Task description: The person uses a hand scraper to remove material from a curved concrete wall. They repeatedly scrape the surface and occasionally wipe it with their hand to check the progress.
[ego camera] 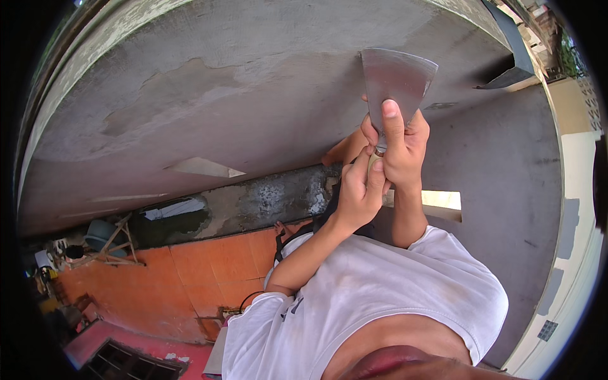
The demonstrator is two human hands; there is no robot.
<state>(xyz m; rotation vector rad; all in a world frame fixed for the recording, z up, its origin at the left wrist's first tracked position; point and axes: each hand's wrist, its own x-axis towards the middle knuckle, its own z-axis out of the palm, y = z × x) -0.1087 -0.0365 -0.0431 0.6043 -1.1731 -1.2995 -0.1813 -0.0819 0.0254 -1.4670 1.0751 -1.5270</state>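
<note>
A wide steel putty knife (399, 80) is held blade up between both hands, in front of a grey plastered wall (294, 95). My left hand (361, 194) is closed round its light-coloured handle (374, 161), just below the metal collar. My right hand (403, 147) grips the lower blade and the collar area, the thumb flat on the blade's face and fingers behind it. The blade's broad curved edge points away from me; whether it touches the wall cannot be told. The wall has uneven, rougher patches (171, 90) at left.
Orange floor tiles (213, 261) and a wet concrete strip (266, 199) lie below. At left, a grey-blue basin (102, 237) stands by a wooden frame (121, 242). A grey ledge (515, 71) juts out at upper right. Openings pierce the walls, one at right (441, 199).
</note>
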